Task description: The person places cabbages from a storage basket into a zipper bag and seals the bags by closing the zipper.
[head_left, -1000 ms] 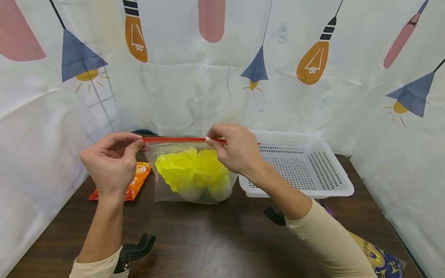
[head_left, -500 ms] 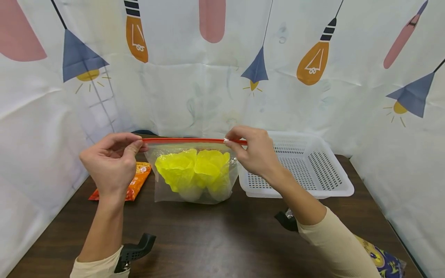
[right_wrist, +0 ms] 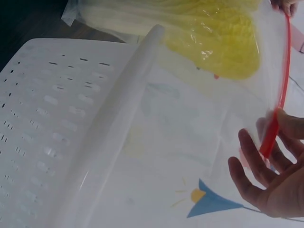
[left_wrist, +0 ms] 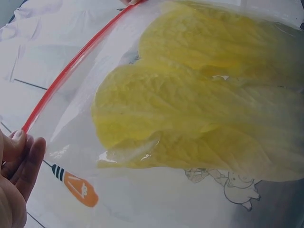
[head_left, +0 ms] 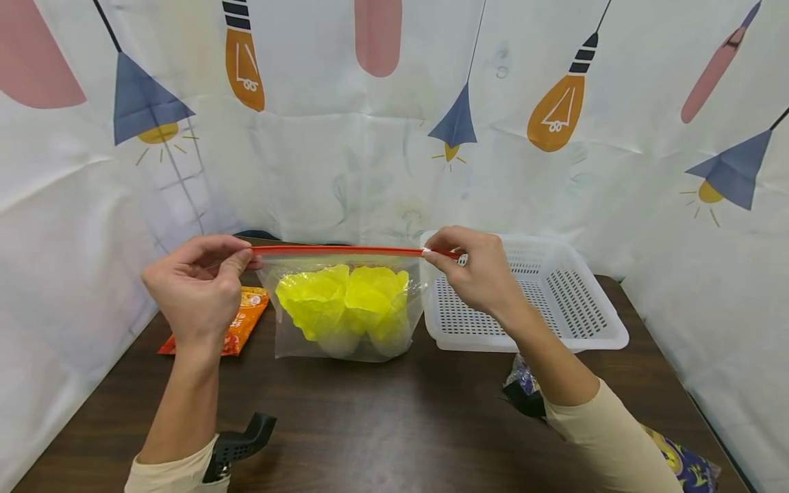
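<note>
A clear slider zip bag (head_left: 288, 340) stands upright at the table's middle, its red zip strip (head_left: 333, 250) stretched level along the top. Through the plastic show two yellow, leafy heads (head_left: 377, 298) with pale bottoms, resembling cabbage. My left hand (head_left: 200, 291) pinches the strip's left end between thumb and fingers. At the right end, my right hand (head_left: 477, 270) pinches the strip at the small white slider (head_left: 425, 252). In the right wrist view, thumb and fingers of that hand (right_wrist: 273, 166) are around the red strip, other fingers spread.
A white perforated plastic basket (head_left: 585, 335) sits right of the bag, partly behind my right hand. An orange packet (head_left: 246, 315) lies behind my left wrist. Purple-and-yellow packaging (head_left: 684, 465) lies at the front right, partly under my right sleeve. A patterned white curtain (head_left: 345, 171) closes the back.
My right hand has slid rightward along the red strip with the white slider, from near the strip's middle to its right end. My left hand and the bag have stayed in place.
</note>
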### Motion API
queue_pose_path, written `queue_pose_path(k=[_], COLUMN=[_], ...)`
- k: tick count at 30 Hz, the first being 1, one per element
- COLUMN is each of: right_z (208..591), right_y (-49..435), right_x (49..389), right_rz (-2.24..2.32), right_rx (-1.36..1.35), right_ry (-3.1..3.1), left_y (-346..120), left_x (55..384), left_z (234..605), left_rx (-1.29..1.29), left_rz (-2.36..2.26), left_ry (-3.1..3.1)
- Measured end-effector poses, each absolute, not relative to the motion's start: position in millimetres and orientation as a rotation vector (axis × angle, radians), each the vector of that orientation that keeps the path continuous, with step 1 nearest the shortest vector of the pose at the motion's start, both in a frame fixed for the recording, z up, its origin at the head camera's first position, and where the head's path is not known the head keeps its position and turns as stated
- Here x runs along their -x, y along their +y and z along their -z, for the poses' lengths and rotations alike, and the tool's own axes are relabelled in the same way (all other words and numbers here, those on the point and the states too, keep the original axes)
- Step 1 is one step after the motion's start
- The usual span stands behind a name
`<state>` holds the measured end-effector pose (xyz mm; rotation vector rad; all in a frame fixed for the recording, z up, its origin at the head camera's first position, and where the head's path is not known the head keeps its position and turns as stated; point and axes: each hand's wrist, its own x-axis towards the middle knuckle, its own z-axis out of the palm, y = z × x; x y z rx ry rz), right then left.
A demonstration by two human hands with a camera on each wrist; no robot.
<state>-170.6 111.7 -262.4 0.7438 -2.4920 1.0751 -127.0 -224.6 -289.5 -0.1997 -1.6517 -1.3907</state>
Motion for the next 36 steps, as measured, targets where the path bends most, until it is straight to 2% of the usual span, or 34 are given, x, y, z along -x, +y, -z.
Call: queue_pose_path(k=[17, 22, 30, 36], right_z=[263.5, 263.3, 262.6, 258.2], right_y=[137.3, 135.6, 127.8, 118.8], right_x=[171.5, 173.7, 185.7, 206.8], right_rz=[-1.136, -1.295, -1.698, -1.693], right_rx=[-0.595, -0.600, -0.598, -0.529], right_ry=[-2.512, -2.544, -2.447, -2.408], left_y=[-223.7, -225.8, -235.2, -243.7], left_x=[128.9, 128.0, 130.4, 150.2], left_z=[285.8, 286.5, 279.9, 270.0], left_rx=[0.176, 0.193, 0.159, 0.064], left_rz=[1.417, 1.469, 1.588, 1.438], left_ry=[-1.593, -1.568, -1.660, -1.959])
